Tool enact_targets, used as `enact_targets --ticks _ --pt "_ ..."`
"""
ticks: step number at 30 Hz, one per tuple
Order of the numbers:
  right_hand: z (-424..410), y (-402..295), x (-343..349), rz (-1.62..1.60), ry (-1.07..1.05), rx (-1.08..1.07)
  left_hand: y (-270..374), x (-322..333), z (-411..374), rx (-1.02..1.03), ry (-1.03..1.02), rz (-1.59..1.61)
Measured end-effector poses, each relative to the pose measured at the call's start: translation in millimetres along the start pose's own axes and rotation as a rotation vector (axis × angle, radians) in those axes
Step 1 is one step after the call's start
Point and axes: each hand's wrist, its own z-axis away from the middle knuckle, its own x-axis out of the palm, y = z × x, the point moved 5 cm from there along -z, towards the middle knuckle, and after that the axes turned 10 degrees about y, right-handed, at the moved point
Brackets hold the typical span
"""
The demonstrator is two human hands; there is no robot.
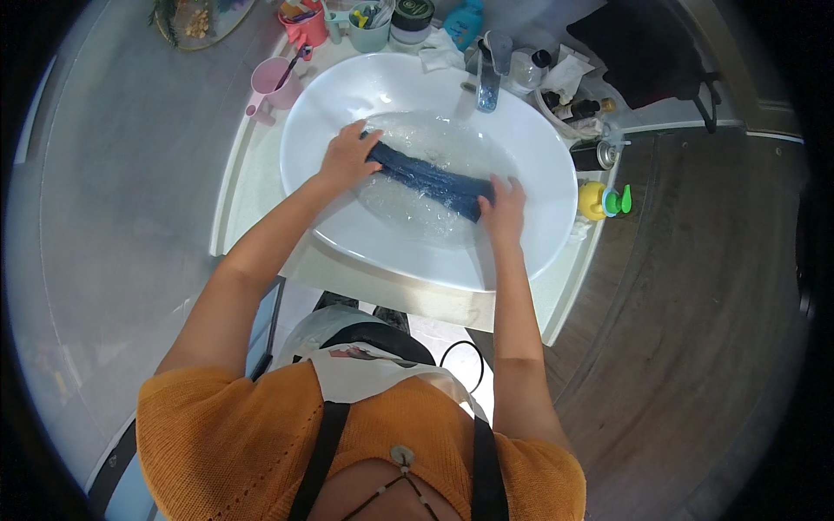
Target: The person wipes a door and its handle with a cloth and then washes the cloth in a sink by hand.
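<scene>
A dark blue folded cloth [430, 179] lies stretched across the water in a white oval washbasin [417, 267]. At its left end, my left hand [350, 155] grips the fabric, with the thumb towards me. My right hand [504, 207] holds the other end, near the basin's right side. Ripples and bubbles surround the cloth, and part of it is wet and under the water. Behind the basin stands a chrome faucet [488, 78]; whether water runs from it cannot be told.
A pink cup [273, 83] with a handle stands left of the basin. Along the back are a green cup [369, 29], a lidded jar [412, 23] and a blue bottle [464, 25]. A yellow pump bottle [594, 200] and a black can [591, 156] stand at the right edge.
</scene>
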Motion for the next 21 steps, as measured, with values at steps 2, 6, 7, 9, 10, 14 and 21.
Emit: enact_targets --ticks 2,6,7,9,10,14,21 --pt "0.4 -11.2 17.9 -0.107 0.045 -0.122 6.6 17.9 3.3 0.070 -0.017 -0.100" --pt "21.7 -35.6 54.7 0.143 -0.186 -0.094 9.1 67.8 17.3 0.125 -0.099 -0.340" --pt "26.2 -26.9 68.3 0.157 -0.172 -0.115 9.4 75.8 19.4 0.161 -0.080 -0.385" --pt "39.8 -13.7 91.9 0.176 -0.166 -0.147 19.3 67.1 18.0 0.166 -0.067 -0.390" --pt "30.5 -30.6 70.7 0.183 -0.229 -0.132 19.3 60.4 15.7 0.165 -0.075 -0.361" --pt "18.6 -18.8 45.1 0.076 -0.133 0.099 7.7 42.6 10.4 -0.027 -0.119 -0.211" --pt "29.2 0.1 77.3 -0.255 0.085 0.545 12.0 107.7 42.7 -1.063 -0.188 1.357"
